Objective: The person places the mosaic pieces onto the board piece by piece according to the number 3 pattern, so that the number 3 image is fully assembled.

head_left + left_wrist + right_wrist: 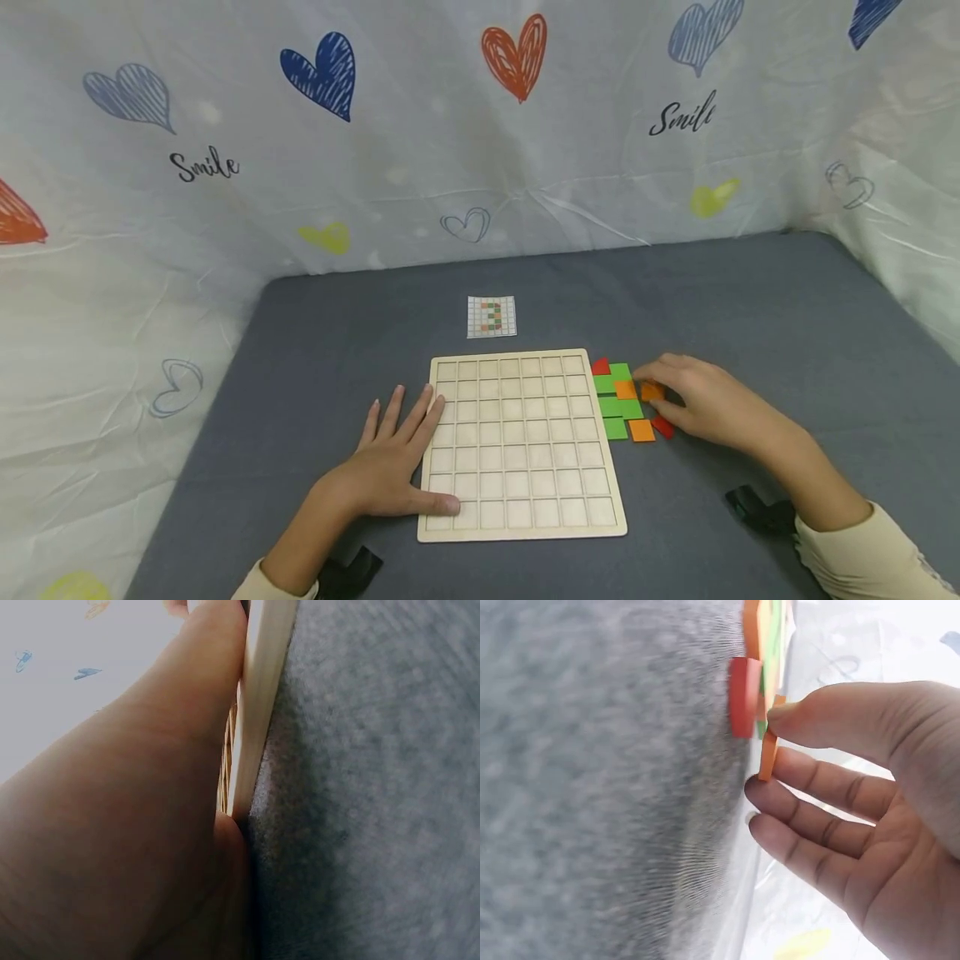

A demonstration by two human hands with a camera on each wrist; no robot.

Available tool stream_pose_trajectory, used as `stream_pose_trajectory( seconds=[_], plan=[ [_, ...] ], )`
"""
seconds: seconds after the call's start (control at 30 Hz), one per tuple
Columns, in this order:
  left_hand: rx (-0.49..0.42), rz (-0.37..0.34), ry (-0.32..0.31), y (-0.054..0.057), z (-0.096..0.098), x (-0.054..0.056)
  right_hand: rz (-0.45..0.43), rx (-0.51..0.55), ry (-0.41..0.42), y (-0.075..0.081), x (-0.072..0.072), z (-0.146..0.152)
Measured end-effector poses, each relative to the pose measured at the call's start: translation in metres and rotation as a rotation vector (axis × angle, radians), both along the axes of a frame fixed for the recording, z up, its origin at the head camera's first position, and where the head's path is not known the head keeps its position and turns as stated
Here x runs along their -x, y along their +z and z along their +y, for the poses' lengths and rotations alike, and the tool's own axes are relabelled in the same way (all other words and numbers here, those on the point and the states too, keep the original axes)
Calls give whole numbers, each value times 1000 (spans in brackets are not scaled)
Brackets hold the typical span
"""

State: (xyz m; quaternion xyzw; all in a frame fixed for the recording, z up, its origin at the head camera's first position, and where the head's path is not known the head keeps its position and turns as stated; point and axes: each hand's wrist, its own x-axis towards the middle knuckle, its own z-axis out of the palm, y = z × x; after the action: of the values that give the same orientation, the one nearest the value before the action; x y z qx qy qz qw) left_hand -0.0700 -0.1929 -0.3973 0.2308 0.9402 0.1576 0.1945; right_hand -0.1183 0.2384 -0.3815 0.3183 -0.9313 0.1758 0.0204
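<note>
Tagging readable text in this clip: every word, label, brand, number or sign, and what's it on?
"Smile": black script on the white heart-print backdrop, left in the head view.
"Smile": second black script, same backdrop, right in the head view.
Pattern card: coloured grid squares; any print too small to read.
Wooden grid board, coloured tiles: no text visible.

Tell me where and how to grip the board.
Likely best: pinch the board by its near rim, from the person's side, thumb on top. It lies flat; tiles crowd its right edge and the left hand covers part of the left.
</note>
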Motion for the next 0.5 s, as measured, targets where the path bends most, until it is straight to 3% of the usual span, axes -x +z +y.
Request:
stream_pose_trajectory(
  seconds=[0.5],
  plan=[
    [14,-2,-3,1,1,-1,70,117,125,12,6,-21]
  ],
)
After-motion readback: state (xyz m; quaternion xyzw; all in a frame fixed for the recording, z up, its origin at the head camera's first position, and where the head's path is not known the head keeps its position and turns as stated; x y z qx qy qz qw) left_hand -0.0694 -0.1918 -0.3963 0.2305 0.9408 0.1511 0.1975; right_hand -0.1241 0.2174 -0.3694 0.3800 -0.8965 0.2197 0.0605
